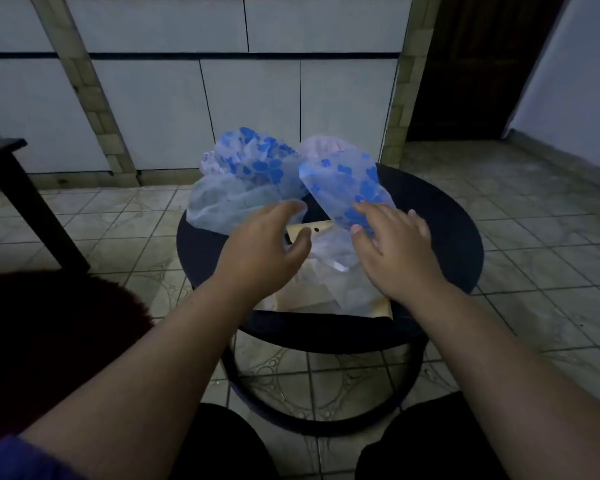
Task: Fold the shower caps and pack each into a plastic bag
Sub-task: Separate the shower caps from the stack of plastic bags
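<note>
both hands hover over the round dark table with fingers spread and relaxed, gripping nothing that i can see. the left hand reaches toward the pale mesh-like cap. the right hand has its fingertips at the near edge of a flattened blue-flowered shower cap, touching or just above it — i cannot tell which.

the task looks early. that flattened cap may be partly folded, but it is not in a bag. behind it a crumpled blue-flowered cap and a pinkish one sit unfolded in a heap at the far side of the table. clear plastic bags lie under the hands on a tan card or board, apparently unfilled.

dim light blurs the clear plastic — how many bags there are, and whether any holds a cap, is hard to make out. the heap hides how many caps there are.
</note>
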